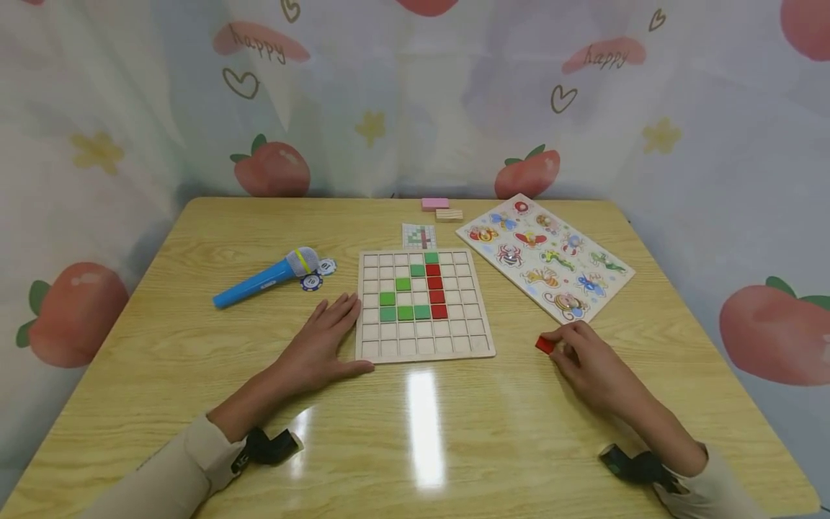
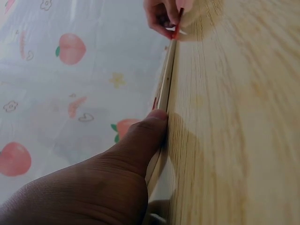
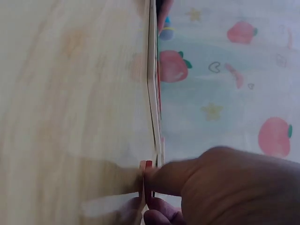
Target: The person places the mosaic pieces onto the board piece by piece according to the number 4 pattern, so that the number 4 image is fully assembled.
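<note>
A wooden grid board lies flat near the table's middle, with red and green square tiles set in some cells. Against its left edge rests my left hand, fingers spread and thumb at the near corner. In the left wrist view the thumb touches the board's side. To the right of the board, my right hand pinches a red square tile between thumb and fingers, low over the tabletop. The right wrist view shows that tile edge-on, partly covered by the fingers.
Behind the board lies a small pattern card, with pink and plain wooden blocks beyond it. An insect puzzle board sits at the right. A blue toy microphone and two chips are at the left.
</note>
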### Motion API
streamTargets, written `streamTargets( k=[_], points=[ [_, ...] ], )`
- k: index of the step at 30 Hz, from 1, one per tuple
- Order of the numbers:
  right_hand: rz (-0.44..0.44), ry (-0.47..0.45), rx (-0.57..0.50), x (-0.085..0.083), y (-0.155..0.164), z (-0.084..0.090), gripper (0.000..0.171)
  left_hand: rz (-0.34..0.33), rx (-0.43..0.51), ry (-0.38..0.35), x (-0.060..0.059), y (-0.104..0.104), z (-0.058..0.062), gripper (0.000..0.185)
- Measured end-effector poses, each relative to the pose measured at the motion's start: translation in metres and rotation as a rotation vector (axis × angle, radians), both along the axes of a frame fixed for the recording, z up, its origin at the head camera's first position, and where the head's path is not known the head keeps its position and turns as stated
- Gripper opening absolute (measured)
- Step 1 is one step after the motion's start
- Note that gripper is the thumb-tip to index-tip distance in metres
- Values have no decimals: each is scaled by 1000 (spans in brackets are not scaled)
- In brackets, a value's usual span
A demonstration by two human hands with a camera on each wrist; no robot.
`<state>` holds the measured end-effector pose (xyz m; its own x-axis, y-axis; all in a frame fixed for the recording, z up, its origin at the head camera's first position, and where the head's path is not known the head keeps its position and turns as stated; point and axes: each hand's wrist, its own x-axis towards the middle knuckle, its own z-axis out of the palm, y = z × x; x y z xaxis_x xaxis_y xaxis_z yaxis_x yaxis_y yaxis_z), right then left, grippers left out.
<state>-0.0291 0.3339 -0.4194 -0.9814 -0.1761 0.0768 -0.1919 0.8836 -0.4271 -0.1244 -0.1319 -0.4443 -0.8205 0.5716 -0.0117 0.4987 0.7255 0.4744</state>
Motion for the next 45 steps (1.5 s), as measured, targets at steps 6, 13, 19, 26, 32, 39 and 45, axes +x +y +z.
streamTargets(
  k=[6, 13, 19, 26, 32, 39, 45],
  points=[
    [15, 0, 5, -3, -7, 1, 18, 7, -4, 5, 1, -2, 1, 116],
    [162, 104, 34, -19, -28, 15, 24, 9, 1, -1, 2, -2, 0, 117],
    [331, 60, 15, -47, -68, 31, 24, 4, 11, -8, 1, 1, -1, 116],
    [441, -34, 26, -76, -103, 32, 19, 1, 9, -3, 2, 4, -1, 117],
    [488, -68, 36, -90, -118, 30, 10, -5, 6, 8, 3, 5, 3, 117],
    [487, -83, 25, -95, -122, 25, 8, -11, -15, 15, 1, 5, 5, 117],
    [557, 52, 49, -89, -114, 22, 15, 0, -17, 9, 2, 1, 4, 117]
  ],
)
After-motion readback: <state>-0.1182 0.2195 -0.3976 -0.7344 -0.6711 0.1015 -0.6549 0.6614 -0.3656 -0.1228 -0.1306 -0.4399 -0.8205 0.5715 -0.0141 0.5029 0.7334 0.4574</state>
